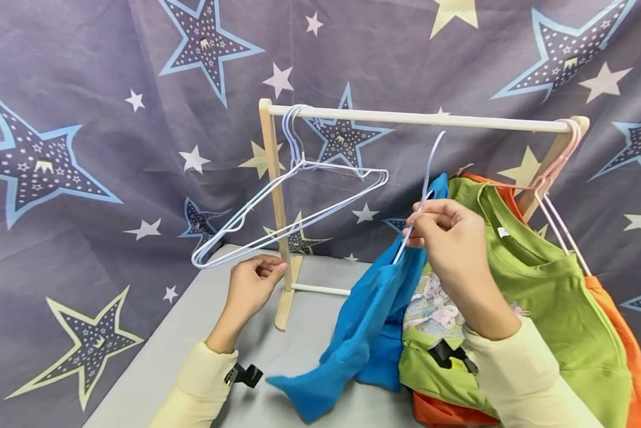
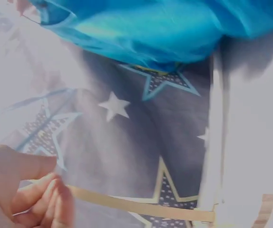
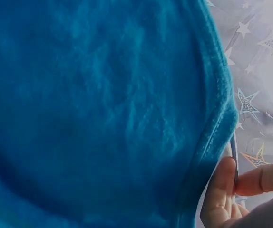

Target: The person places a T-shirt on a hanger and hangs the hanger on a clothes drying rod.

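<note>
In the head view my right hand (image 1: 451, 249) pinches a pale blue clothes hanger (image 1: 426, 172) below its hook. The hook's tip stands just under the rack's top bar. A blue garment (image 1: 371, 309) hangs from this hanger, its lower end spread toward the table. In the right wrist view the garment (image 3: 127, 109) fills most of the picture, beside my thumb and fingers (image 3: 219, 190). My left hand (image 1: 253, 285) is at the rack's left wooden post (image 1: 277, 196), its fingers loosely bent with nothing seen in them. Whether it touches the post is unclear.
Several pale hangers (image 1: 299, 163) hang at the left end of the rack's white bar (image 1: 406, 117). At the right end, pink hangers (image 1: 558, 160) carry a green sleeveless top (image 1: 545, 285) and orange garments (image 1: 615, 321). A star-patterned cloth (image 1: 112, 255) stands behind the grey tabletop (image 1: 181, 315).
</note>
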### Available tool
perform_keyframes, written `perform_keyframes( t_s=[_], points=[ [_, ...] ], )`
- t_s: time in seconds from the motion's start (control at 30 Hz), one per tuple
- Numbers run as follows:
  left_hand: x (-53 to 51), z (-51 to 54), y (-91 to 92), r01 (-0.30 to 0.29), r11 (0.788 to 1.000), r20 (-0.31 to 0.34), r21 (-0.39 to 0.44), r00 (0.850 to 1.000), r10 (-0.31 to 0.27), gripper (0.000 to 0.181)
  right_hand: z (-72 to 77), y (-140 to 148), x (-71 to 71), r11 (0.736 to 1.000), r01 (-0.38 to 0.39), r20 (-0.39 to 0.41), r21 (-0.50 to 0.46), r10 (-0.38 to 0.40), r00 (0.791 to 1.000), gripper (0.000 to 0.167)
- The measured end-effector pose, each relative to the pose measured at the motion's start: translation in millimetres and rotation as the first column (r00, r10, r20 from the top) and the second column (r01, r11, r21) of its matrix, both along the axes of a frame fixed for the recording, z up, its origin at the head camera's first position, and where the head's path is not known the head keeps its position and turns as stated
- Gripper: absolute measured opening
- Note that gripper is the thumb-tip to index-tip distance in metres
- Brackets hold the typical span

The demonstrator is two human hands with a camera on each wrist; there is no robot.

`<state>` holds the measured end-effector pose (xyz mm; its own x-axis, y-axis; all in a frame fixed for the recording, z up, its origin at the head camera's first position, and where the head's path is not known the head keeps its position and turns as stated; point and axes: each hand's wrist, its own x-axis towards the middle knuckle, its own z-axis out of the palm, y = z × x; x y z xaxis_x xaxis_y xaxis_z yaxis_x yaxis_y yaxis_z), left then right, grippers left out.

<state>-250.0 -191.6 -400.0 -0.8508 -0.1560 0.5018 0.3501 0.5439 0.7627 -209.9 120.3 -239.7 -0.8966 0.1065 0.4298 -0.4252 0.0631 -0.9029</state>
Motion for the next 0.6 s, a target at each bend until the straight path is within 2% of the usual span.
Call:
perform_keyframes(
  t_s=[0.17, 0.4, 0.5, 0.6],
  points=[
    [-12.1, -8.1, 0.1, -0.047, 0.997, -0.049, 0.068, 0.998, 0.050, 0.016, 16.5, 15.6, 0.8, 0.997, -0.008, -0.009, 0.081, 0.009, 1.000, 0.010],
    [-25.7, -18.0, -4.1, -0.079, 0.989, -0.024, 0.126, 0.996, 0.083, 0.028, 36.0, 34.9, -1.2, 0.993, -0.074, -0.011, 0.093, 0.075, 0.997, 0.007],
    [-32.4, -20.0, -5.2, -0.067, 0.987, -0.001, 0.146, 0.998, 0.068, 0.035, 44.4, 43.0, -3.4, 0.989, -0.081, 0.001, 0.127, 0.082, 0.997, 0.006],
    [-40.6, -22.4, -4.4, -0.039, 0.984, 0.016, 0.171, 0.999, 0.037, 0.039, 53.2, 52.9, -4.9, 0.970, -0.062, 0.019, 0.237, 0.059, 0.998, 0.007]
  ],
)
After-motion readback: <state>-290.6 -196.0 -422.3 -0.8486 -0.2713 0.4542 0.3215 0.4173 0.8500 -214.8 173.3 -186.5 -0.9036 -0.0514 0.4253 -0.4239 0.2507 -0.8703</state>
